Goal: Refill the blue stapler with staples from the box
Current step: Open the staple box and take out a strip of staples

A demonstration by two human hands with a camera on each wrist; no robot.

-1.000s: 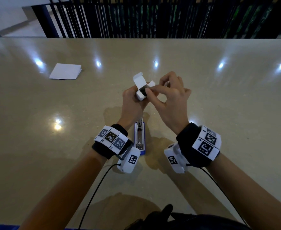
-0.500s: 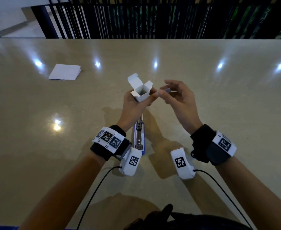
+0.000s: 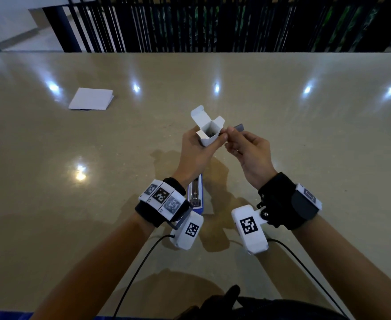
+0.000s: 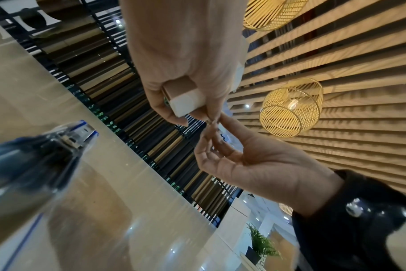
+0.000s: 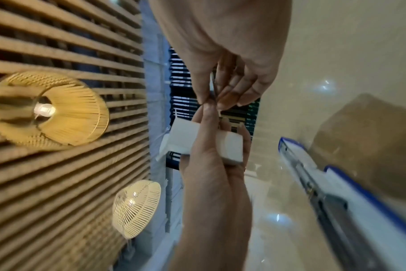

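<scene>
Both hands raised: left hand point(image 3: 195, 150) curled in a grip, right hand point(image 3: 249, 153) apparently pinching, fingertips touching.

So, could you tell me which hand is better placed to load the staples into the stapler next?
The right hand: it already pinches the staples, while the left hand grips the box above the open stapler.

Both hands raised above table point(image 3: 282, 139), blue stapler point(image 3: 196, 192) lies open under left wrist, folded paper point(image 3: 90, 99) far left well apart, wide bare tabletop to right and left for passing.
</scene>
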